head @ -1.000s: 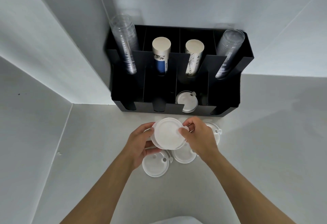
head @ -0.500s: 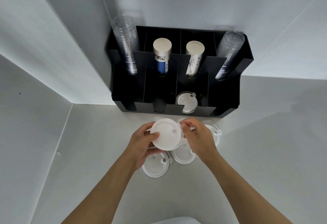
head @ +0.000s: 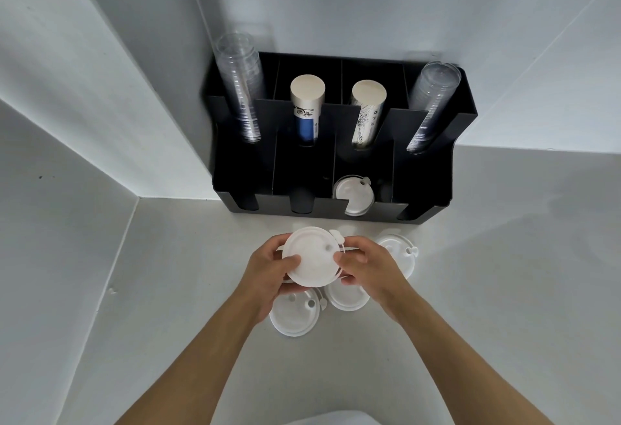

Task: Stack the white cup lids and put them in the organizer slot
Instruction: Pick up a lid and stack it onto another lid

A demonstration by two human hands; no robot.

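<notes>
Both hands hold a small stack of white cup lids (head: 312, 256) above the counter, just in front of the black organizer (head: 433, 169). My left hand (head: 268, 266) grips its left edge and underside; my right hand (head: 366, 263) pinches its right edge. Three more white lids lie on the counter: one (head: 294, 317) below my left hand, one (head: 346, 297) under my right hand, one (head: 400, 250) to the right. Other white lids (head: 354, 194) sit in the organizer's third front slot from the left.
The organizer stands in a white corner, against the back wall and close to the left wall (head: 67, 95). Its rear slots hold two clear cup stacks (head: 240, 88) (head: 430, 102) and two paper cup stacks (head: 307, 105) (head: 368, 108). The other front slots look dark.
The held lids have tilted and shifted a little to the left, and my right fingers have moved along their right edge. The lids on the counter have not moved.
</notes>
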